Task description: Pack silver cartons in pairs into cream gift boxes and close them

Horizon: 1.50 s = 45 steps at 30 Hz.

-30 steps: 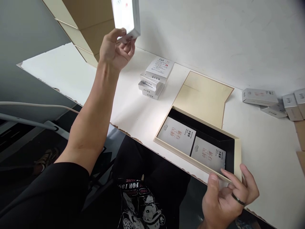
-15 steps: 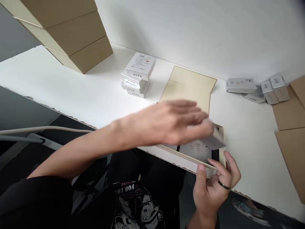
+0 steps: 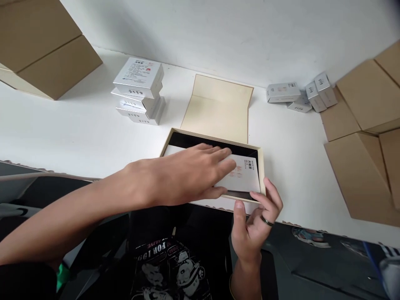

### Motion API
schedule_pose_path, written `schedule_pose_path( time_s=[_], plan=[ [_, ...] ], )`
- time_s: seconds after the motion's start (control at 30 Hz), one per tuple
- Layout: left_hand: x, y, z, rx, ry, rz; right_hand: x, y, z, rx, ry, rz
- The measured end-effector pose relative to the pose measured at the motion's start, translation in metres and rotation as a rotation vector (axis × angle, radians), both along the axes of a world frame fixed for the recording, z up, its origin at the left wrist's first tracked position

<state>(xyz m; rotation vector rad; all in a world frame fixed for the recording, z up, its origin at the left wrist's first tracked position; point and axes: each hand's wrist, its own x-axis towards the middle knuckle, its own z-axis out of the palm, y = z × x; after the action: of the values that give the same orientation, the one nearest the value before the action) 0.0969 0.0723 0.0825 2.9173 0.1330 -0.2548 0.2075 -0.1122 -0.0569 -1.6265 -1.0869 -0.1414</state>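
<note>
Left hand (image 3: 187, 177) lies palm-down, fingers together and extended, flat on the small white packet (image 3: 240, 177) inside the open gift box (image 3: 261, 166); fingertips point toward the box's right wall, so the packet sits directly under and just ahead of them, its long axis running left-right along the box's length. Right hand (image 3: 254, 221) is at the box's near right corner, thumb up against the front rim, fingers loosely curled and apart, ringed finger touching the corner (steadying, by the look of it, not gripping). The left hand is the nearer one to the packet. Box lid flap (image 3: 218, 108) lies folded back flat on the white table (image 3: 78, 129). Hidden: the left half of the box interior under the forearm, so I cannot tell how many packets lie there. A stack of white packets (image 3: 139, 91) stands well apart to the far left
</note>
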Motion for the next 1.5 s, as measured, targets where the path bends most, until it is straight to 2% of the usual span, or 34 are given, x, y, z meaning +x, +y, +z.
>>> schedule_pose_path(
  time_s=[0.2,0.43,0.63,0.73,0.87,0.93,1.0,1.1,1.17,1.2,1.27,1.33,1.4,1.5],
  plan=[
    [0.019,0.002,-0.001,-0.277,0.084,0.008,-0.002,0.001,-0.002,0.060,0.040,0.023],
    [0.030,-0.001,-0.008,-0.291,0.143,0.057,0.001,-0.001,-0.002,0.090,0.074,0.069],
    [0.012,0.004,-0.004,-0.320,0.034,0.090,0.010,0.000,0.001,0.049,0.051,0.137],
    [-0.009,0.008,-0.001,-0.232,-0.050,0.147,0.014,-0.003,0.006,0.037,0.032,0.156],
    [-0.030,0.009,-0.009,-0.120,-0.016,0.188,0.027,-0.019,0.026,0.024,0.147,0.274],
    [-0.032,0.007,-0.015,-0.085,0.046,0.175,0.040,-0.024,0.046,0.072,0.187,0.300],
    [-0.029,0.006,-0.018,-0.043,0.087,0.160,0.058,-0.016,0.072,0.107,0.156,0.286],
    [-0.022,0.004,-0.018,-0.011,0.112,0.140,0.092,0.030,0.109,0.014,-0.075,0.346],
    [-0.019,0.003,-0.018,-0.009,0.103,0.147,0.118,0.081,0.124,-0.167,-0.286,0.444],
    [-0.018,0.002,-0.017,-0.011,0.095,0.157,0.131,0.110,0.127,-0.283,-0.312,0.467],
    [-0.017,0.000,-0.018,-0.013,0.083,0.174,0.153,0.167,0.127,-0.574,-0.259,0.430],
    [-0.017,-0.003,-0.020,-0.019,0.067,0.178,0.167,0.217,0.121,-0.903,-0.274,0.275],
    [-0.019,-0.007,-0.024,-0.009,0.030,0.180,0.172,0.254,0.113,-1.009,-0.296,0.215],
    [-0.029,-0.018,-0.033,0.046,-0.099,0.181,0.167,0.288,0.102,-1.054,-0.355,0.183]
  ],
)
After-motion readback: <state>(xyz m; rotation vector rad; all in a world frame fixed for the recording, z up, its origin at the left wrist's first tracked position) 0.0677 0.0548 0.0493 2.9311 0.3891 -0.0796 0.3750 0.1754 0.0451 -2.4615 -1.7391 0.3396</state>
